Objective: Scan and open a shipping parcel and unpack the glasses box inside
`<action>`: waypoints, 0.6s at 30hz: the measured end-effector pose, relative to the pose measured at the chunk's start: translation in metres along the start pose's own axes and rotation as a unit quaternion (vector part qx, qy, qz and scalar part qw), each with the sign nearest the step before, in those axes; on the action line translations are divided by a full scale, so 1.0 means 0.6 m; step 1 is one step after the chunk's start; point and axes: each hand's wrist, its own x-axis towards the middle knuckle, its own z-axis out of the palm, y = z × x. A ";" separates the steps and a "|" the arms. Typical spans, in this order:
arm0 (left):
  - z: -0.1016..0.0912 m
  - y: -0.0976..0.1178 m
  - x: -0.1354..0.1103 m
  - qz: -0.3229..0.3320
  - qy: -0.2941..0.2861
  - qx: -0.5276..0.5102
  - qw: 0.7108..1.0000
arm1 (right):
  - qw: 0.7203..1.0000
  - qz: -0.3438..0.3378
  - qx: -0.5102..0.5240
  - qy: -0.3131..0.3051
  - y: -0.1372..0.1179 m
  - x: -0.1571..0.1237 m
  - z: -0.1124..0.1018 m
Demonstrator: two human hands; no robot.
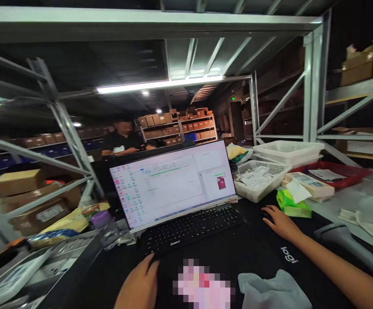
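Observation:
My right hand lies curled over a black mouse on the black desk mat, right of the black keyboard. My left hand rests on the mat at the keyboard's near left corner, fingers together and pointing forward, holding nothing. Behind the keyboard a lit monitor shows a software window. A grey cloth and a blurred pink item lie at the near edge.
White baskets and a red tray stand at right, with a green packet and a grey scanner. Bottles, boxes and metal shelf struts crowd the left. A person is behind the monitor.

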 end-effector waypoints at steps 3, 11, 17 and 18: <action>0.035 0.022 0.065 0.041 0.023 0.111 0.993 | 1.000 -0.008 0.008 0.000 0.004 0.005 0.008; 0.143 -0.052 0.117 -0.015 0.050 0.014 0.999 | 1.000 -0.008 0.005 0.000 0.001 0.006 0.004; 0.160 -0.052 0.101 -0.003 0.045 0.055 0.997 | 1.000 -0.003 0.008 -0.011 -0.001 0.006 0.002; 0.159 -0.047 0.099 -0.001 0.039 0.071 0.997 | 1.000 -0.002 0.008 -0.013 -0.001 0.007 0.002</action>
